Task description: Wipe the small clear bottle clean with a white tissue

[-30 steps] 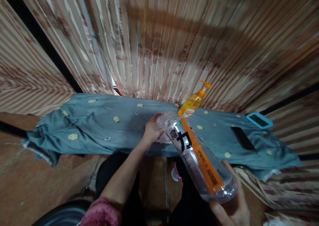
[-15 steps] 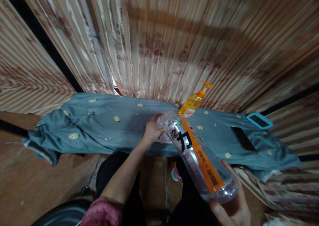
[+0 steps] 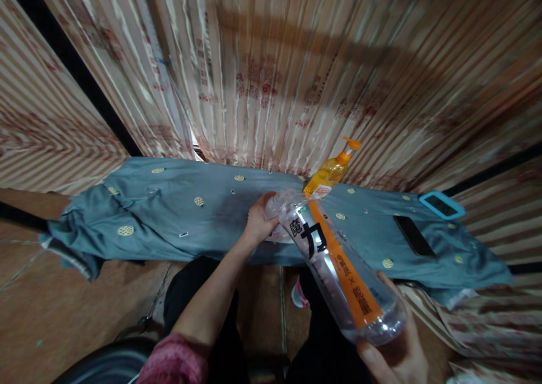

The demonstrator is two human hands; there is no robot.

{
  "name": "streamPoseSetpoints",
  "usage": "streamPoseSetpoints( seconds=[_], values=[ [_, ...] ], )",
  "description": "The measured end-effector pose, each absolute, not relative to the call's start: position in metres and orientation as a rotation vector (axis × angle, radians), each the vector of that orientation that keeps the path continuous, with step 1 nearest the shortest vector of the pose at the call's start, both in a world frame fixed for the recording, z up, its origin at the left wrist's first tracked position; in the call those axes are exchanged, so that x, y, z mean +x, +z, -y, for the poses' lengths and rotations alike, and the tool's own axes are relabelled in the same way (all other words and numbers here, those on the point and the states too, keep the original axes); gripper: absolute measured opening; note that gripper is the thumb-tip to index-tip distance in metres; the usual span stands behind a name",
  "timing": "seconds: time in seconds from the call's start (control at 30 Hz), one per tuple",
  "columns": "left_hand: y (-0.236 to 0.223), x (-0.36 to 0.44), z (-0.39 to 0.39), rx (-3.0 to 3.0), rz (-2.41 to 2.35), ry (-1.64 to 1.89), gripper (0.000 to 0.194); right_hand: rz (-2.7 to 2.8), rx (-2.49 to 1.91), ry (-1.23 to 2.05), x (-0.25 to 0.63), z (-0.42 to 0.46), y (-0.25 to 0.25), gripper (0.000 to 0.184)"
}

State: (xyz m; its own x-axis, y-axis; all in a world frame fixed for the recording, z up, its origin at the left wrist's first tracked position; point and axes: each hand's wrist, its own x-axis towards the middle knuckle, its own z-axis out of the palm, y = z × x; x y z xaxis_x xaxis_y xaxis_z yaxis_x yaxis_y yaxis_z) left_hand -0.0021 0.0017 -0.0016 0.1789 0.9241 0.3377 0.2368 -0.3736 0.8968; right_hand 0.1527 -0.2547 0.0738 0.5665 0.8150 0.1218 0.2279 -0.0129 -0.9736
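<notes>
A large clear plastic bottle (image 3: 328,260) with an orange label and black lettering is tilted, its base toward me at the lower right and its top end toward my left hand. The fingers of my right hand (image 3: 400,339) are wrapped round its base. At the bottle's upper end, my left hand (image 3: 259,221) is closed round a clear plastic piece (image 3: 277,202). Whether this is the bottle's own neck or a separate container, I cannot tell. Something whitish and pink (image 3: 280,235) shows just below, partly hidden by the bottle. An orange pump bottle (image 3: 326,178) stands behind, apart from both hands.
A grey-green cloth with yellow pineapple prints (image 3: 212,226) covers the narrow table. On its right side lie a black phone (image 3: 414,236) and a blue-framed object (image 3: 441,205). Striped curtains (image 3: 262,79) hang close behind and at both sides. My legs are below the front edge.
</notes>
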Motion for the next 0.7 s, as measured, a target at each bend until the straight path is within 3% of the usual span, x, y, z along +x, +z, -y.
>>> streamPoseSetpoints(
  seconds=[0.7],
  values=[
    [-0.0031, -0.0015, -0.0030, 1.719, -1.072, 1.257, 0.052, 0.960, -1.589, 0.557, 0.1515, 0.2551, 0.0770, 0.085]
  ],
)
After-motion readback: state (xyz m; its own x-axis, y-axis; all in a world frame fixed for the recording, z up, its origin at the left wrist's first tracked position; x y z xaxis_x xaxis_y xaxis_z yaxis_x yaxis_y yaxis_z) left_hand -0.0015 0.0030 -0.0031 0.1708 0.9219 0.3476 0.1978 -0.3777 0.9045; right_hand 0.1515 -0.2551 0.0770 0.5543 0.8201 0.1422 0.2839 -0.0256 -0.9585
